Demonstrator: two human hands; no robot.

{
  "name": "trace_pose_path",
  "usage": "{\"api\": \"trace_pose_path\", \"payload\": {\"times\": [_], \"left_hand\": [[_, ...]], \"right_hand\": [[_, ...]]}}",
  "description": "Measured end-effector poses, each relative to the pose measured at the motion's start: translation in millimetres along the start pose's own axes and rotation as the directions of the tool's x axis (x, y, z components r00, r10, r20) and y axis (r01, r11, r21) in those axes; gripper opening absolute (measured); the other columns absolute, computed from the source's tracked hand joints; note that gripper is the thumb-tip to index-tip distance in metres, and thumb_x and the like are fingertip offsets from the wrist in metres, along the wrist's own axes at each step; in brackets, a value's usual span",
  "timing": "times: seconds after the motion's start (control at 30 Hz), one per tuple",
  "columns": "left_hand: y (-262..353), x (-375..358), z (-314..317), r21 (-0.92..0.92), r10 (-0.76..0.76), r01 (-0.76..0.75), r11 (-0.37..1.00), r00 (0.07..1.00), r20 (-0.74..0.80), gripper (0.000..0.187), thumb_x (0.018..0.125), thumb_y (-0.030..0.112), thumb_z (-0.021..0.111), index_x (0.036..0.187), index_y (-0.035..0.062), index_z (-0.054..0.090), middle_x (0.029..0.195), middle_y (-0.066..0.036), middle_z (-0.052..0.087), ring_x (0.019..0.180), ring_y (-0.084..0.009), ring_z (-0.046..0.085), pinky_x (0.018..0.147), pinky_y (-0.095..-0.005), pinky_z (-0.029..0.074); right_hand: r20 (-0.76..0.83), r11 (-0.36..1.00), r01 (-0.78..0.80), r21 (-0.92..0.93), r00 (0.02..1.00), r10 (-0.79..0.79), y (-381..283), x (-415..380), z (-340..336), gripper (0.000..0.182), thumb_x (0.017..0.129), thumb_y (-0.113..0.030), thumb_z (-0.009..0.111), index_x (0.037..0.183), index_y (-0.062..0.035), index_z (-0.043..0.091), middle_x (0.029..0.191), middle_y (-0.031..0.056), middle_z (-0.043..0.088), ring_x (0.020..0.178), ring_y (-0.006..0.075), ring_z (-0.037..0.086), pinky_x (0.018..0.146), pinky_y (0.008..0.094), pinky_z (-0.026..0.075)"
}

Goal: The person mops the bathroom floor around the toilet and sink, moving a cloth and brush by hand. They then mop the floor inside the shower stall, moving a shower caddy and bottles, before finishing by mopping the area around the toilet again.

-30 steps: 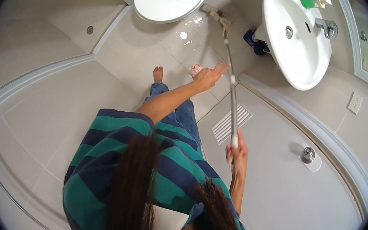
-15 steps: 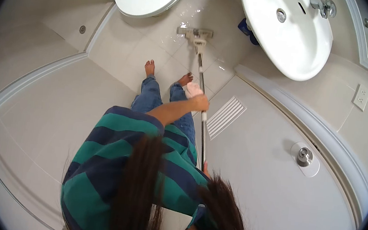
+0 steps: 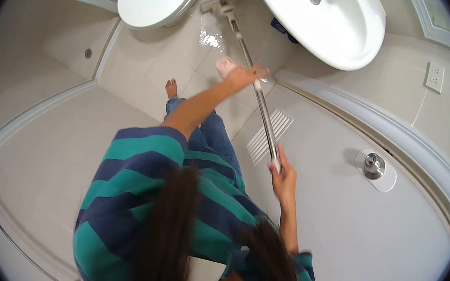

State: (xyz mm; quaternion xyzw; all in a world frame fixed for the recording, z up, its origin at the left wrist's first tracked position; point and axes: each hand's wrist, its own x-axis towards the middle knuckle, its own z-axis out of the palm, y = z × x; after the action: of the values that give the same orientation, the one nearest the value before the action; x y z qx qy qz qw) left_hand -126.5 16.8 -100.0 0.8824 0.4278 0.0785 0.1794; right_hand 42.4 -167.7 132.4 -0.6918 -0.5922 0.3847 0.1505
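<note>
A flat-headed floor mop (image 3: 264,109) with a metal pole slants across the middle of the view. Its head (image 3: 221,7) touches the tiles between toilet and sink. My left hand (image 3: 242,78) is on the upper-middle of the pole, its fingers reaching across it, slightly blurred. A pale pink item (image 3: 225,67), looking like a cloth, shows right beside that hand; how it is held is hidden. Around the near end of the pole, my right hand (image 3: 285,182) is closed, thumb and fingers on either side.
Wet patches shine on the tiled floor (image 3: 210,40). A closed toilet (image 3: 154,1) stands upper left, a white sink (image 3: 330,28) upper right, with dark blue items (image 3: 284,29) below it. A white door (image 3: 333,207) with a round knob (image 3: 374,165) lies right; a raised shower sill (image 3: 105,56) runs left.
The mop head has moved away and left, toward the toilet base. My left hand reached farther forward with the pink item, and my right hand came out into view on the pole.
</note>
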Motion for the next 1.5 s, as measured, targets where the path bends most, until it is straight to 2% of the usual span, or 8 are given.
{"api": "trace_pose_path", "payload": {"times": [0.13,0.3,0.47,0.7,0.93,1.13,1.3,1.5], "left_hand": [[59,-14,37,-0.189,0.418,-0.377,0.907,0.862,0.287,0.010,0.068,0.016,0.056,0.076,0.0105,0.056,0.082,-0.007,0.061,0.059,-0.0243,0.062,0.052,-0.0361,0.049],[124,-47,69,-0.327,0.600,-0.532,0.781,0.783,0.161,0.008,0.065,0.018,0.058,0.059,0.0129,0.057,0.056,-0.003,0.058,0.057,-0.0215,0.061,0.050,-0.0356,0.047],[157,-25,90,-0.237,0.610,-0.576,0.782,0.785,0.106,0.006,0.064,0.016,0.058,0.062,0.0115,0.055,0.060,-0.003,0.057,0.056,-0.0196,0.061,0.050,-0.0322,0.047],[147,46,121,0.006,0.254,-0.277,0.961,0.888,0.383,0.018,0.066,0.006,0.058,0.083,0.0117,0.061,0.093,-0.006,0.055,0.072,-0.0212,0.062,0.059,-0.0335,0.049],[147,0,119,-0.257,0.384,-0.304,0.918,0.843,0.377,0.011,0.069,0.010,0.055,0.080,0.0094,0.058,0.090,-0.009,0.054,0.070,-0.0251,0.061,0.055,-0.0364,0.049],[167,-75,89,-0.415,0.463,-0.314,0.854,0.822,0.332,0.011,0.071,0.013,0.053,0.075,0.0045,0.059,0.073,-0.012,0.060,0.068,-0.0259,0.062,0.056,-0.0403,0.048],[96,-62,112,-0.250,0.258,-0.164,0.954,0.875,0.409,0.021,0.073,0.015,0.053,0.091,0.0049,0.058,0.070,-0.014,0.061,0.063,-0.0277,0.062,0.052,-0.0418,0.049],[-34,-2,23,0.053,-0.171,0.163,0.985,0.949,0.264,0.065,0.068,0.006,0.058,0.128,0.0132,0.033,0.128,-0.015,0.038,0.069,-0.0285,0.062,0.055,-0.0359,0.051]], "right_hand": [[0.110,0.820,-0.571,0.031,0.818,0.565,-27,-95,-26,0.049,0.080,-0.004,0.056,0.126,-0.0114,0.042,0.093,0.0152,0.062,0.068,0.0066,0.049,0.064,0.0203,0.042],[0.010,0.830,-0.537,0.152,0.840,0.542,-29,-163,-4,0.044,0.081,-0.009,0.058,0.123,-0.0079,0.045,0.093,0.0067,0.063,0.062,0.0053,0.044,0.058,0.0194,0.040],[0.088,0.539,-0.759,0.365,0.605,0.791,-20,-172,7,0.043,0.083,-0.011,0.056,0.124,-0.0098,0.045,0.070,-0.0020,0.053,0.050,0.0035,0.035,0.047,0.0178,0.033],[0.147,0.456,-0.671,0.584,0.640,0.754,27,-67,23,0.046,0.086,-0.017,0.052,0.129,-0.0107,0.038,0.058,-0.0027,0.042,0.043,0.0051,0.031,0.039,0.0186,0.030],[0.275,0.297,-0.714,0.634,0.567,0.777,8,-105,11,0.049,0.084,-0.018,0.054,0.130,-0.0098,0.037,0.061,-0.0008,0.045,0.041,0.0048,0.033,0.035,0.0199,0.029],[0.107,0.760,-0.560,0.329,0.822,0.559,31,-184,13,0.054,0.077,-0.007,0.060,0.127,-0.0100,0.041,0.102,0.0136,0.061,0.074,0.0180,0.062,0.064,0.0269,0.048],[0.223,0.822,-0.554,0.133,0.825,0.520,44,-124,30,0.061,0.074,-0.006,0.062,0.129,-0.0155,0.037,0.112,0.0215,0.052,0.101,0.0324,0.053,0.082,0.0317,0.044],[0.153,0.973,-0.227,0.034,0.964,0.220,66,78,83,0.063,0.072,-0.004,0.057,0.130,-0.0151,0.035,0.109,0.0240,0.052,0.097,0.0388,0.053,0.080,0.0345,0.044]]}}
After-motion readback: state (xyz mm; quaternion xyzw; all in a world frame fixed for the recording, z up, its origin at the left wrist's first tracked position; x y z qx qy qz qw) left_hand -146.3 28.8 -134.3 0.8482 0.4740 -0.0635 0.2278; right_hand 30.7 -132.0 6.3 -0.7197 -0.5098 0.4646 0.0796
